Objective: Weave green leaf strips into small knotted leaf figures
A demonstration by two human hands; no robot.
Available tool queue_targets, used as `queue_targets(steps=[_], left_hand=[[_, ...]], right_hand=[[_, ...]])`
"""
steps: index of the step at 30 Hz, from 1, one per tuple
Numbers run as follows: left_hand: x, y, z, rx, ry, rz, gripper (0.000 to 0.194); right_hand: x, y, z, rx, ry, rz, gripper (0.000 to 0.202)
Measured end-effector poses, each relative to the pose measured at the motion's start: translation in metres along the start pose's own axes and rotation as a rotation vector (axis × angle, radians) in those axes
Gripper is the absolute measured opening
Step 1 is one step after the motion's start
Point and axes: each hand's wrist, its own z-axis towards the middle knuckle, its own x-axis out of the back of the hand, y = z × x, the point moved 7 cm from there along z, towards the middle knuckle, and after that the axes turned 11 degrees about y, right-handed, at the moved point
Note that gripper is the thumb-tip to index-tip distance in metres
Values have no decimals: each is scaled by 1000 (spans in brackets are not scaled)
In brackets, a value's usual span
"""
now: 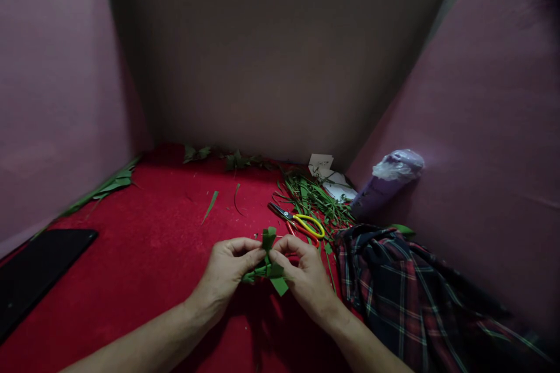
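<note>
Left hand [227, 268] and right hand [304, 268] each have their grip clamped on the leaf piece [275, 271], seemingly part-folded (ends loose); cuttings [312, 193] lie in the bench's [153, 245] far right corner.

Single head cam, 1st-person POV, fwd & down onto both hands [225, 268], close, w/ back panel [271, 58] opp.

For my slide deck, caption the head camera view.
Left hand and right hand pinching folded green strips above a red surface, scissors lying just beyond.
</note>
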Motion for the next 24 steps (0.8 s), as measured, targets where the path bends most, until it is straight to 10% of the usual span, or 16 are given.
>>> queue_targets(steps=[24], left_hand=[[5,4,3,-185,121,81,19]], right_hand=[[-6,14,6,11,26,14,21]])
